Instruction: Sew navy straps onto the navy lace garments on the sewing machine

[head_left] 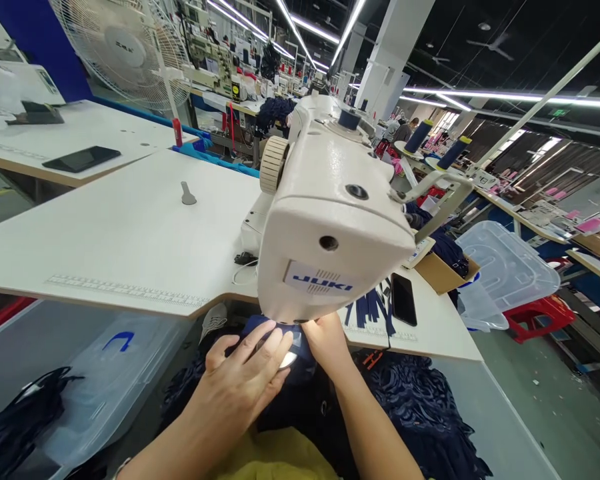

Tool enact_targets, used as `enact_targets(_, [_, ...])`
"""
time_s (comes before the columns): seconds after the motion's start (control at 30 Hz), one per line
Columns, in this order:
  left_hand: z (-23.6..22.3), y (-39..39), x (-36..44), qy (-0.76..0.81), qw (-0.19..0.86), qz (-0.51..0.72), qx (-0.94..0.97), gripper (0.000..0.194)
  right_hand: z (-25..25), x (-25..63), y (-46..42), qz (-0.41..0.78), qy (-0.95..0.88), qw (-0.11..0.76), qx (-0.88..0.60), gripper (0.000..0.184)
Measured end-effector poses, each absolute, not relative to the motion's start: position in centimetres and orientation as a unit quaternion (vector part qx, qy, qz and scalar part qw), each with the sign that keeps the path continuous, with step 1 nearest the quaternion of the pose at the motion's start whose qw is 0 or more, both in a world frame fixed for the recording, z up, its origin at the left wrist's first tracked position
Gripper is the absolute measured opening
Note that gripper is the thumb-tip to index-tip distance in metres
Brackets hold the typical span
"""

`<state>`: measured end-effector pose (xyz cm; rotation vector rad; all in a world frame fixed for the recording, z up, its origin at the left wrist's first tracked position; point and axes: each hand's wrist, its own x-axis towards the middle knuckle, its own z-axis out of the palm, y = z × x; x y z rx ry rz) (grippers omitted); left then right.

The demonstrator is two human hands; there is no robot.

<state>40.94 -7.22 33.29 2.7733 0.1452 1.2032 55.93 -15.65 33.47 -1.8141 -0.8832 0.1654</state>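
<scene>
A white JUKI sewing machine (330, 227) fills the middle of the view, its head hiding the needle area. Under the head, navy fabric (307, 367) is draped over the front of the machine. My left hand (247, 373) lies on this fabric with its fingers stretched out and slightly spread. Beside its fingertips shows a shiny round edge (289, 360). My right hand (327, 340) reaches in under the head on the right, at the fabric. Its fingers are mostly hidden by the machine, so I cannot tell what they grip.
Navy strips (370, 310) and a black phone (403, 299) lie right of the machine. A small grey metal piece (187, 193) rests on the white table (130, 233). Ruffled navy fabric (420, 400) hangs at lower right. Clear plastic bins (115, 373) stand below left; a fan (125, 50) stands behind.
</scene>
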Motion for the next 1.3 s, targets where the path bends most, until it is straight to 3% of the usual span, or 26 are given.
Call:
enact_targets(0.2, [34.1, -6.9, 41.1, 0.031, 0.004, 0.378, 0.925, 0.025, 33.5, 56.4, -15.2, 0.083, -0.376, 0.522, -0.761, 0.014])
enact_targets(1.0, [33.8, -7.3, 41.2, 0.046, 0.014, 0.386, 0.921, 0.026, 32.9, 56.1, -15.0, 0.078, -0.358, 0.553, -0.748, 0.012])
enact_targets(1.3, [33.8, -7.1, 41.1, 0.072, 0.025, 0.389, 0.918, 0.026, 26.7, 55.8, -16.1, 0.097, -0.196, 0.642, -0.735, 0.018])
